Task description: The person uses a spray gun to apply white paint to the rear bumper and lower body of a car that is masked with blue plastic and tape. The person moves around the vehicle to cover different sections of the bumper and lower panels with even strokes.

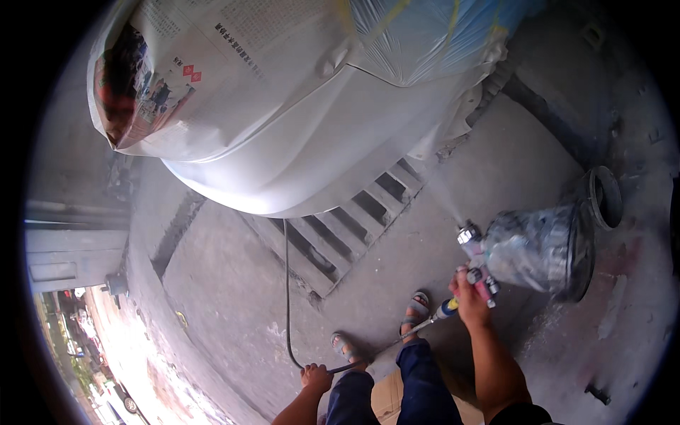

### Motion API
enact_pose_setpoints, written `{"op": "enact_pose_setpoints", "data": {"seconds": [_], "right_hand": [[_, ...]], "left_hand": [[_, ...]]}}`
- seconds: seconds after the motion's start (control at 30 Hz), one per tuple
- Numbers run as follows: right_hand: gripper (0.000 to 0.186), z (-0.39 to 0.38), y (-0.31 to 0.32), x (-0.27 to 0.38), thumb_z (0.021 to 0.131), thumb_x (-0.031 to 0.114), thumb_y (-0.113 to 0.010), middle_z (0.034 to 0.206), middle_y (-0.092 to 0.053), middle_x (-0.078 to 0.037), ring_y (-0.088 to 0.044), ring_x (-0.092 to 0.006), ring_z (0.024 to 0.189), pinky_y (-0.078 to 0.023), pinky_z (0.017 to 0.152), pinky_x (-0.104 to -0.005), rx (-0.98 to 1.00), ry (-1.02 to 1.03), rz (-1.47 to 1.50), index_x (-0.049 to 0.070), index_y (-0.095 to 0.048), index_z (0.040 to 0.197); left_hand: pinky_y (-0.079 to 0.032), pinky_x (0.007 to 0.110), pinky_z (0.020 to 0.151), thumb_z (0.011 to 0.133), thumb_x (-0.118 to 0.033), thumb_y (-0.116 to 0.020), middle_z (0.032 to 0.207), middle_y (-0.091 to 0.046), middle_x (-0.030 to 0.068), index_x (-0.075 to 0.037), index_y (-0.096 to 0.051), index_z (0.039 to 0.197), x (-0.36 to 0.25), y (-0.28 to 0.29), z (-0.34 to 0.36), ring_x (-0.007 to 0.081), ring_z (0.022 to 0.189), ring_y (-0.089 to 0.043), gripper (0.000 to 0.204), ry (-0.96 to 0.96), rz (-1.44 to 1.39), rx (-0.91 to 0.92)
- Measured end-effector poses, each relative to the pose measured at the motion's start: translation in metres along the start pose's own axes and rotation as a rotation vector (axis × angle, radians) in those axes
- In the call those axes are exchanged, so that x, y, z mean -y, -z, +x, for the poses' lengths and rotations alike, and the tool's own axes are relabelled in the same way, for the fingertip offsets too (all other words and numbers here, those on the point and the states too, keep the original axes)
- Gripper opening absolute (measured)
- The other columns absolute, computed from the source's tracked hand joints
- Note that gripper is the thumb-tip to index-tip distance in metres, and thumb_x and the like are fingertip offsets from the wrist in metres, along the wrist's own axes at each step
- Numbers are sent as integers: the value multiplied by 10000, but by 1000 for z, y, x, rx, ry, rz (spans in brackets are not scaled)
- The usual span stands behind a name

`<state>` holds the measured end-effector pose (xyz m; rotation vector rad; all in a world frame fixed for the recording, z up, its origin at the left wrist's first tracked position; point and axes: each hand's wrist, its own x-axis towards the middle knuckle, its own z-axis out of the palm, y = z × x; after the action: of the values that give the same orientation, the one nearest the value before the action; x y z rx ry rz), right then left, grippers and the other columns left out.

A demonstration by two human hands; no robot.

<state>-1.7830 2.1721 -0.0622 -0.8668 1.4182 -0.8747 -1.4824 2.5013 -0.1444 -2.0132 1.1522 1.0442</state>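
Observation:
My right hand [469, 301] is wrapped round the handle of a spray gun [479, 265] with a silver head and a reddish body. A pale mist streams from its nozzle up and to the left, toward a glossy white car bumper [283, 173]. The bumper is apart from the gun. My left hand [316, 377] is closed on a dark air hose [288, 304]. One stretch of hose rises from that hand to below the bumper; another runs right, past my feet, to a yellow and blue fitting [448, 307] under the gun.
Newspaper [227, 71] and bluish plastic film [411, 35] cover the car above the bumper. A slotted floor grate [333, 244] lies beneath it. Right of the gun stand a plastic-wrapped bucket [531, 244] and an open round container [605, 198]. Cardboard [387, 397] lies between my legs.

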Motion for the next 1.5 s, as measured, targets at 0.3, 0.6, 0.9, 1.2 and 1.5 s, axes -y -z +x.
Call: {"op": "enact_pose_setpoints", "data": {"seconds": [0.3,0.6,0.9,1.2,1.5], "right_hand": [[185,-40,-13,-80,895,174,-569,852,-573,-58,-545,-157,769,-440,716,-294,508,113,-168,48,-535,1026],[267,146,76,-3,865,357,-626,748,-520,18,-506,-88,588,-403,495,-233,-328,129,338,106,-535,880],[213,91,-1,-37,904,280,-575,683,-493,9,-485,-74,596,-382,514,-223,-219,120,360,85,-523,837],[186,-50,-62,-139,875,150,-546,694,-562,-54,-548,-135,649,-420,590,-261,542,564,-448,40,-516,728],[268,100,27,-78,868,340,-621,712,-515,4,-520,-98,595,-408,502,-236,-198,49,431,92,-524,896]], "left_hand": [[-319,449,971,806,-362,-572,1077,-579,153,-84,-660,985,76,-9,-12,320,1105,-481,342,39,196,9],[-368,449,922,809,-401,-569,969,-608,161,-92,-638,912,-56,28,43,340,1008,-537,333,-124,-93,-183],[-398,436,905,793,-383,-577,987,-608,169,-81,-654,915,-32,9,46,348,997,-543,335,-56,-30,-98],[-303,441,1016,820,-327,-536,1087,-575,172,-76,-668,971,100,-31,8,323,1097,-494,321,65,261,33],[-378,434,926,817,-360,-561,999,-608,151,-86,-650,930,4,10,46,327,1023,-535,309,-31,26,-81]]}}
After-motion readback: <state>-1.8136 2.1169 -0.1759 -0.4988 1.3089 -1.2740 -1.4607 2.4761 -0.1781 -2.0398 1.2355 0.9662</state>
